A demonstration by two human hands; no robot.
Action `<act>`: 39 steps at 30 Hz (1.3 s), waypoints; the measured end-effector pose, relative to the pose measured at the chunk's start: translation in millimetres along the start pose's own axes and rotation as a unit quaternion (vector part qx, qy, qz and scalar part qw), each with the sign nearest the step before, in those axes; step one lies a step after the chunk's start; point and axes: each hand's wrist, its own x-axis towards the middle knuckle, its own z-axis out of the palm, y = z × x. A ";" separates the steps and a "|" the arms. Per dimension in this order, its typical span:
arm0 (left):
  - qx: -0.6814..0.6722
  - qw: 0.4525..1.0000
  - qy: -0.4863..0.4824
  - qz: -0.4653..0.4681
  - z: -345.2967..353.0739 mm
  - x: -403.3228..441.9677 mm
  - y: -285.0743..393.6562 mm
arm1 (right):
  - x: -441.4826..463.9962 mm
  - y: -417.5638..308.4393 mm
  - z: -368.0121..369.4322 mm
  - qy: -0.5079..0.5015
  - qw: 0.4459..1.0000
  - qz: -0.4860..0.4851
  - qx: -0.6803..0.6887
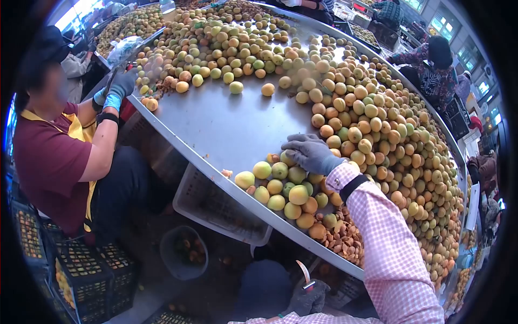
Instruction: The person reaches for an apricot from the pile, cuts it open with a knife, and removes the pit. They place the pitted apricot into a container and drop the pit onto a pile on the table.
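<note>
My right hand [312, 154], in a grey glove, reaches over the metal table with its fingers stretched out. It rests at the edge of a small group of yellow-green apricots [279, 170], touching some of them; whatever lies beneath the palm is hidden. Low in the view, below the table rim, my left hand [309, 297] is closed in a dark glove. A small knife with a curved blade [304, 271] sticks up out of that fist. Brown apricot stones [345, 240] lie heaped by the near rim, under my right forearm.
A large heap of apricots [377, 140] covers the right and far side of the metal table [232, 127]. At left, a co-worker [59, 146] works with gloved hands at the rim. Below stand a grey crate [216, 208], a bucket [184, 254] and black crates [86, 270].
</note>
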 end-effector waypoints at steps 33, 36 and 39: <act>0.193 0.964 -0.132 0.129 28.8 -52.7 -41.3 | -329.4 -130.4 -8.9 0.109 0.423 0.118 0.892; 0.307 0.928 -0.151 0.149 26.7 -53.3 -50.0 | -380.2 -148.6 4.1 0.184 0.428 0.151 0.872; 0.507 0.769 -0.119 0.370 42.6 -61.2 -58.8 | -420.5 -164.8 10.1 0.213 0.424 0.123 0.871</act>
